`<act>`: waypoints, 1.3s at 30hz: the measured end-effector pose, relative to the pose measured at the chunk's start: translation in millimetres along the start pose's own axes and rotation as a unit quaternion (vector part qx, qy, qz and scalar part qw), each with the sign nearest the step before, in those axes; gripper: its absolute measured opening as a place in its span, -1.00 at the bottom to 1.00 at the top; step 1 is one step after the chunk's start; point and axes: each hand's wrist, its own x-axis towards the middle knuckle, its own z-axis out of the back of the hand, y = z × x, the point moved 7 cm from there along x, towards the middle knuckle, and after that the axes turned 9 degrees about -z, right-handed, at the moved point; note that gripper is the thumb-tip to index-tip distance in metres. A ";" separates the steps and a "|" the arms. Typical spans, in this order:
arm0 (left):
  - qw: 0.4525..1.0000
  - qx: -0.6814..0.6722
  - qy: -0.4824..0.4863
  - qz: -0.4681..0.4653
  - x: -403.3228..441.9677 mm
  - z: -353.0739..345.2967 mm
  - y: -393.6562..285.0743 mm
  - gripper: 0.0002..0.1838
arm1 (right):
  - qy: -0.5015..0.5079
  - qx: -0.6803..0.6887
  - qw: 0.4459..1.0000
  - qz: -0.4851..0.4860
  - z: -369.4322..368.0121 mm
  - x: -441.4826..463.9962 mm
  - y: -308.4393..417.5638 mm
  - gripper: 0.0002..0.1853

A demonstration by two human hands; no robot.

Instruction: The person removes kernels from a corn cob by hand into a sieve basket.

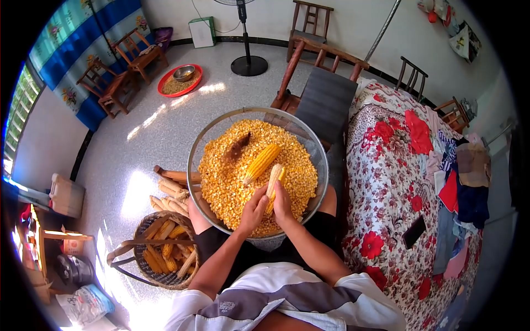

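Observation:
A wide mesh basin [324, 165] rests over my lap, heaped with loose yellow corn kernels [221, 182]. Above the kernels, both hands close round a corn cob [274, 175], its bare pale side facing up and yellow kernels along its right edge. Whether that yellow strip belongs to a second cob, I cannot tell. My left hand [253, 211] grips from the left, my right hand [283, 205] from the right, thumbs near each other. Just beyond them a full yellow ear of corn [261, 164] lies on the heap, with a dark brown piece [237, 147] farther back.
At lower left stands a woven basket [144, 270] of corn ears, its handle raised. Stripped cobs [170, 204] lie on the floor behind it. A wooden chair [327, 99] is beyond the basin. On the right is a flowered bed [370, 187] with a dark phone-like slab [414, 231] and clothes.

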 end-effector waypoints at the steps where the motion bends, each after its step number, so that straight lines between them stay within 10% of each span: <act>1: 1.000 0.000 0.000 0.001 -0.2 1.3 1.2 -0.62 | -0.006 -0.025 1.000 0.006 1.5 0.4 -0.1 -0.45; 22: 0.997 -0.038 0.021 0.070 -4.7 -1.7 13.7 -0.55 | 0.004 0.083 0.988 -0.128 5.1 8.5 -10.4 -0.45; 31: 0.990 -0.119 0.024 0.074 -6.9 -6.6 12.5 -0.39 | 0.081 -0.104 0.991 0.007 -19.7 -10.9 27.7 -0.44; 39: 0.903 -0.367 0.076 0.208 -11.4 -16.0 -8.1 -0.61 | 0.120 0.164 0.979 -0.014 -7.1 9.0 75.8 -0.56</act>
